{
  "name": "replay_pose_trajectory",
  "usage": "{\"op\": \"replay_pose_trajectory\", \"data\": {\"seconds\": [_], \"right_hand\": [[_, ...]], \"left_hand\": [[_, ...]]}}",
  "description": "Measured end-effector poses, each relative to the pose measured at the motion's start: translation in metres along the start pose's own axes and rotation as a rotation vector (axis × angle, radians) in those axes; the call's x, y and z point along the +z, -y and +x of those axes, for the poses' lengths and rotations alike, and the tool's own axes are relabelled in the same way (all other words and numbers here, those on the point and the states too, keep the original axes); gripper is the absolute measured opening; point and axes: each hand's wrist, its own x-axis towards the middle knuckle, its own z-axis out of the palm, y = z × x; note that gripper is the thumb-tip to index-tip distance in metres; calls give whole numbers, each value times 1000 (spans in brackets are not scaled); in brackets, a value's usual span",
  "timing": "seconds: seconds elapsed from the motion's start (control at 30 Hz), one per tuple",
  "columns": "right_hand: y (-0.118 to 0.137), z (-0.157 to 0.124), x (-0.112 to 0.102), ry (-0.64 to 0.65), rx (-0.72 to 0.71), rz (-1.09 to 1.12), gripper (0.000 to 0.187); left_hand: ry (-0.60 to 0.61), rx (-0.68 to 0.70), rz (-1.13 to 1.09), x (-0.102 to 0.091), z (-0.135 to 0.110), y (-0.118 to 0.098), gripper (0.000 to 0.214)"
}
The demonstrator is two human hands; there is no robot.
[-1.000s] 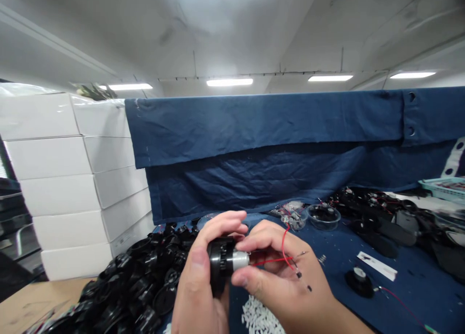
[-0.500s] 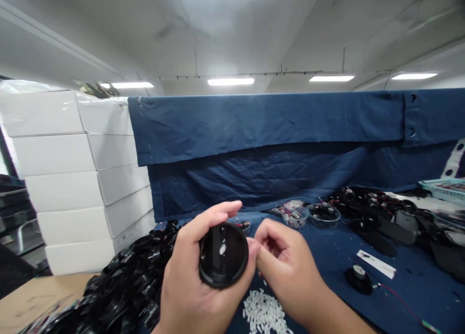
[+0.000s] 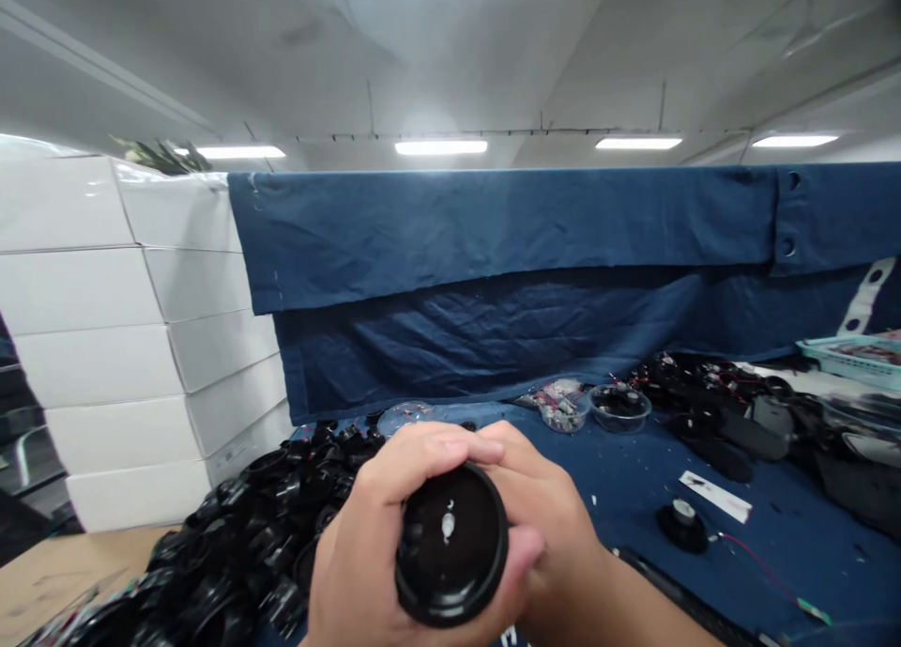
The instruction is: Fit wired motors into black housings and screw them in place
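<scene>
The bare-skinned left grip [image 3: 370, 558] is bent into a rounded clasp; its fingers [image 3: 419, 454] arch over from the left, and its thumb [image 3: 519, 561] reaches across on the right, overlapping the other hand; the bare-skinned right grip [image 3: 549, 501] sits close behind it, fingers bent inward, their tips hidden; the bare right forearm [image 3: 616, 586] slants down toward the lower right; the left wrist meets the bottom edge.

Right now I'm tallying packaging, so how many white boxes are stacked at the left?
5, one atop another, left of the blue cloth: top box, second box, middle box, fourth box, bottom box. More could be hidden behind these.
</scene>
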Motion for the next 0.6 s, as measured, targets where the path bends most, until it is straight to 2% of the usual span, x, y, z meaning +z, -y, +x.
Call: {"op": "replay_pose_trajectory", "data": {"seconds": [0.2, 0.4, 0.5, 0.6], "right_hand": [[9, 1, 6, -60, 6, -2, 27], [13, -4, 9, -76, 25, -36, 24], [13, -5, 13, -98, 58, -32, 22], [16, 0, 14, -119, 76, -71, 20]], "left_hand": [[54, -37, 79, -2, -12, 10, 60], [-62, -47, 67, 1, -16, 6, 64], [-46, -33, 173, 4, -15, -1, 62], [-16, -53, 326, 4, -9, -7, 51]]}}
